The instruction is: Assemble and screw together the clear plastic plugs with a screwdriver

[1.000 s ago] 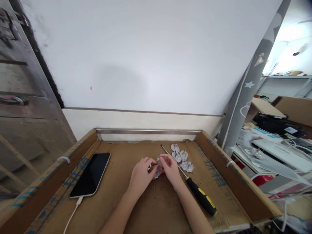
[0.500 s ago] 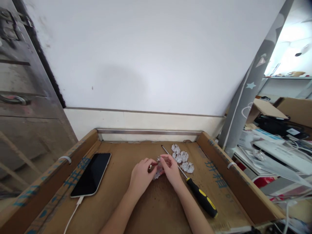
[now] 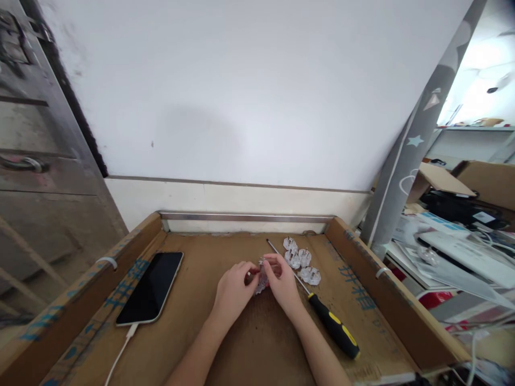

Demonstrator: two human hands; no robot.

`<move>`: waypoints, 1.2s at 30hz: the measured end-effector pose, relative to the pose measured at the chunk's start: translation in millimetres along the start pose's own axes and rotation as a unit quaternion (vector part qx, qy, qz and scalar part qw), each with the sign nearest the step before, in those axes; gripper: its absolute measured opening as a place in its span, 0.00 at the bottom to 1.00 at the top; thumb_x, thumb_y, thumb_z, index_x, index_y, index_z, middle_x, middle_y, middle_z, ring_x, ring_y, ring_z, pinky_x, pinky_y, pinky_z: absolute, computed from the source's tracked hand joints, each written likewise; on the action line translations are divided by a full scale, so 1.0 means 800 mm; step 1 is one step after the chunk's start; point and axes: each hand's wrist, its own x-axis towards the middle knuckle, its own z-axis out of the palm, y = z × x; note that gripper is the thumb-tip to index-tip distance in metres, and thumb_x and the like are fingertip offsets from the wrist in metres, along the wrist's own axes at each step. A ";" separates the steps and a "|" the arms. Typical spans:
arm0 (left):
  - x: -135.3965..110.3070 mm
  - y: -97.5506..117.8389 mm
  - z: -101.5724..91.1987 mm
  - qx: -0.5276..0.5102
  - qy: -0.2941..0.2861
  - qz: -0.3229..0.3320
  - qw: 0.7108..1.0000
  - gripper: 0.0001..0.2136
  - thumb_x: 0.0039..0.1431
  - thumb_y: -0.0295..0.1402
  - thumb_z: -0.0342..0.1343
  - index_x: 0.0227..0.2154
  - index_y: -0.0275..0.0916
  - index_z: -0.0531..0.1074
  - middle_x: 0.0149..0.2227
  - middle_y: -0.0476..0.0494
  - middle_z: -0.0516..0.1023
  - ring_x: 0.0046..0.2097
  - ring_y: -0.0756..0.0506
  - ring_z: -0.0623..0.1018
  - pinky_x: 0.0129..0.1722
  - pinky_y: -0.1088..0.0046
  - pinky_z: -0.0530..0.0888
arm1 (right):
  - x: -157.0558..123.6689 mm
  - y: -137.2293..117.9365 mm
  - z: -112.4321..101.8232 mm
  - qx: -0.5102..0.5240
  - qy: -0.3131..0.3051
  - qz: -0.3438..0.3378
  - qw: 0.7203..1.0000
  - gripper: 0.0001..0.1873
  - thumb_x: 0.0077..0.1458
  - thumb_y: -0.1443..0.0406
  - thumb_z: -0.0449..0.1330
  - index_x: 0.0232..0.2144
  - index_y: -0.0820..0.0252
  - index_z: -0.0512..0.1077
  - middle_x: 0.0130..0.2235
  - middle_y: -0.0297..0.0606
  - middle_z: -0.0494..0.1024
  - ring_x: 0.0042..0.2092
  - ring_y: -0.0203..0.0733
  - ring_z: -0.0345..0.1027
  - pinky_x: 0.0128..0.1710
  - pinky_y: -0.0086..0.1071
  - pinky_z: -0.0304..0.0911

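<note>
Both hands meet over the middle of the cardboard, pinching a small clear plastic plug [image 3: 262, 282] between them. My left hand [image 3: 236, 287] grips its left side with thumb and forefinger. On the other side, the fingertips of my right hand [image 3: 282, 280] are closed on it. Fingers hide much of the plug. Several similar clear plastic plugs [image 3: 293, 259] with metal pins lie just right of my right hand. A black and yellow screwdriver [image 3: 333, 325] rests beside my right forearm, its shaft pointing away from me toward the upper left.
The work surface is a cardboard tray [image 3: 201, 247] with raised sides. A smartphone [image 3: 151, 288] with a white cable [image 3: 119, 354] lies at the left. A white wall [image 3: 257, 96] stands behind, a grey wrapped pole [image 3: 408, 155] at the right. Boxes and papers clutter the far right.
Almost nothing differs. The hands stay in place on the plug, with only a slight shift of the fingers.
</note>
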 end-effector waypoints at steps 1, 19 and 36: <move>0.000 0.000 0.000 -0.001 -0.003 -0.002 1.000 0.05 0.56 0.31 0.49 0.31 0.42 0.70 0.32 0.49 0.73 0.35 0.48 0.72 0.34 0.75 0.64 | 0.000 -0.001 0.000 -0.008 0.000 -0.004 1.000 0.19 0.52 0.54 0.54 0.39 0.62 0.66 0.35 0.39 0.71 0.33 0.34 0.66 0.25 0.24 0.63; 0.000 -0.005 0.006 -0.019 -0.024 0.003 1.000 0.04 0.55 0.32 0.48 0.30 0.41 0.67 0.31 0.50 0.73 0.34 0.47 0.72 0.34 0.75 0.64 | -0.001 -0.001 -0.002 -0.075 -0.006 -0.040 0.996 0.15 0.54 0.58 0.52 0.40 0.61 0.67 0.35 0.38 0.72 0.33 0.33 0.68 0.33 0.26 0.64; -0.001 -0.005 0.006 -0.024 -0.038 0.021 0.999 0.06 0.57 0.32 0.46 0.33 0.42 0.68 0.34 0.48 0.74 0.37 0.46 0.72 0.36 0.73 0.65 | -0.001 0.000 -0.003 -0.076 -0.008 -0.037 0.996 0.16 0.53 0.57 0.52 0.40 0.61 0.68 0.36 0.38 0.73 0.32 0.33 0.67 0.32 0.25 0.63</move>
